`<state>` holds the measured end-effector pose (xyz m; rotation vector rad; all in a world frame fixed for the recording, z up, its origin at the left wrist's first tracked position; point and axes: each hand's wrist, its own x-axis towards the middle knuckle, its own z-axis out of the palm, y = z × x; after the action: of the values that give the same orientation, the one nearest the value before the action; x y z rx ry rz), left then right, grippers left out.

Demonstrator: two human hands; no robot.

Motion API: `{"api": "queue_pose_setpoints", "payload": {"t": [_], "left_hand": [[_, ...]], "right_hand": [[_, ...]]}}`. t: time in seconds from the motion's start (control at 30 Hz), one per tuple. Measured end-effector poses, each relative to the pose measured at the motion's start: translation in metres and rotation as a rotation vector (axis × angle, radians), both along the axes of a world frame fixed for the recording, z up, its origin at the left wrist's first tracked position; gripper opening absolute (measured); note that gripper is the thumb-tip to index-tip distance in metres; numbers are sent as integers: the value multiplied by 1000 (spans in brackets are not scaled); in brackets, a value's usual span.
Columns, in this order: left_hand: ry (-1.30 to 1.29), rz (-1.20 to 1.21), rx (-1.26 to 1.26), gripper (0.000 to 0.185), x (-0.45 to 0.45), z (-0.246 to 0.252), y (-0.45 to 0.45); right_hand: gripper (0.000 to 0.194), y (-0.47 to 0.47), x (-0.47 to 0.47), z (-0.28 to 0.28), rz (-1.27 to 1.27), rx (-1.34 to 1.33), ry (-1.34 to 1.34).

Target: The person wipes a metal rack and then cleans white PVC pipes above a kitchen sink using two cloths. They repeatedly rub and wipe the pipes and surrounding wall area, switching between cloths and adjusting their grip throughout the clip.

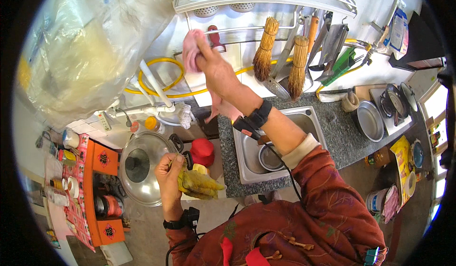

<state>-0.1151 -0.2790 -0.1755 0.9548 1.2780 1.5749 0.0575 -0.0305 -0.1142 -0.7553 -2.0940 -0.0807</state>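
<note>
My right hand (217, 66) reaches up to the wall below the metal shelf, gripping a pink cloth (191, 52). Part of that cloth hangs down behind my forearm. Whether it touches the rail (249, 30) cannot be made out. Lower down, my left hand (169, 175) pinches a stained yellow cloth (199, 184) by its top, and the rest droops to the right. Just left of that hand is a large round lid with a dark knob (137, 164). A red object (202, 152) sits behind the yellow cloth.
A steel sink (245, 159) holding a pot (272, 157) is set into the granite counter (345, 138). Straw brushes (266, 49) and several utensils hang on the wall. A yellow hose (160, 61) runs behind. Plastic sheeting (92, 45) fills the upper left. An orange cabinet (105, 159) stands left.
</note>
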Motion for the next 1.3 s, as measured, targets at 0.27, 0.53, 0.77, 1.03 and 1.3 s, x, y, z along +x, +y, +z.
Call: {"api": "queue_pose_setpoints", "payload": {"t": [0.27, 0.53, 0.77, 1.03, 1.3], "left_hand": [[-65, -28, 7, 15, -2, -14, 12], [13, -264, -103, 25, 5, -43, 24], [-87, -275, -108, 6, 16, -60, 17], [-194, -58, 14, 21, 89, -31, 14], [-230, -383, 42, 28, 244, -15, 21]], "right_hand": [[24, -77, 32, -77, 609, -1117, 365], [27, -160, 36, -110, 824, -1577, 576], [26, -199, 57, -136, 638, -1675, 825], [32, -237, 135, -171, 631, -1712, 929], [44, -272, 274, -159, 563, -1613, 966]]}}
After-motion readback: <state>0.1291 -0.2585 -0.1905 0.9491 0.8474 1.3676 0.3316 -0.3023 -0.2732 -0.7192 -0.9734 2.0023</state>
